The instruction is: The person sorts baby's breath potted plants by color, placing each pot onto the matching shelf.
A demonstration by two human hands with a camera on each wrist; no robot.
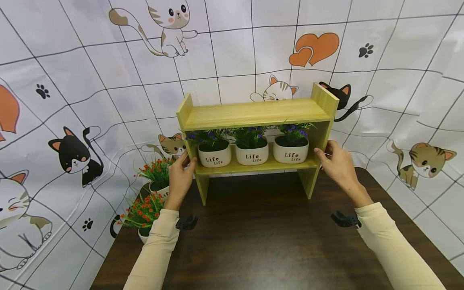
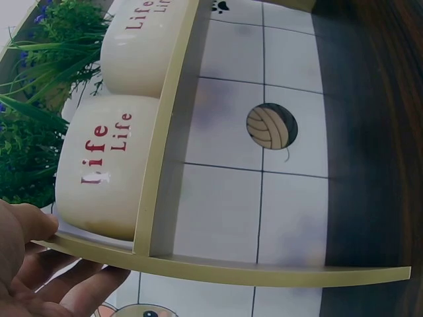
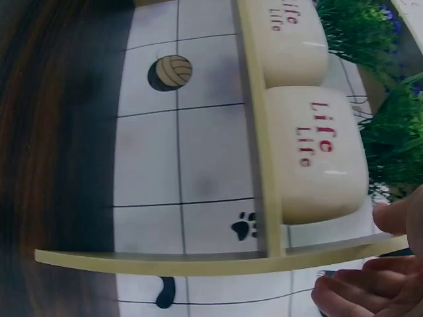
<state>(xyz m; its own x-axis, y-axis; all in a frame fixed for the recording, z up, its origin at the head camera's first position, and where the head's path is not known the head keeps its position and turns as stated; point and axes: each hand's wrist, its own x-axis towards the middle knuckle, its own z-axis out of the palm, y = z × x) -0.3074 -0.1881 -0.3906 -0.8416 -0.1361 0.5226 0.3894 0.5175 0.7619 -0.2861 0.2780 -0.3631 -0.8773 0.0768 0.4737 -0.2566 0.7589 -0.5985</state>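
A light wooden two-tier shelf (image 1: 253,114) stands upright at the back of the dark table. On its lower board sit three cream pots of purple-flowered plants (image 1: 252,155), each marked "Life". My left hand (image 1: 180,177) grips the left side panel at about the height of that board. In the left wrist view its thumb (image 2: 36,221) lies on the inner face and the other fingers outside, close by the end pot (image 2: 106,165). My right hand (image 1: 338,167) pinches the right side panel (image 3: 198,265) the same way, thumb beside the right-hand pot (image 3: 317,152).
Two pots of red-flowered plants (image 1: 145,211) stand on the table's left side, near my left forearm. The dark wooden table (image 1: 253,241) stretches in front of the shelf. Behind it is a tiled-pattern wall (image 1: 232,52) with cartoon cats.
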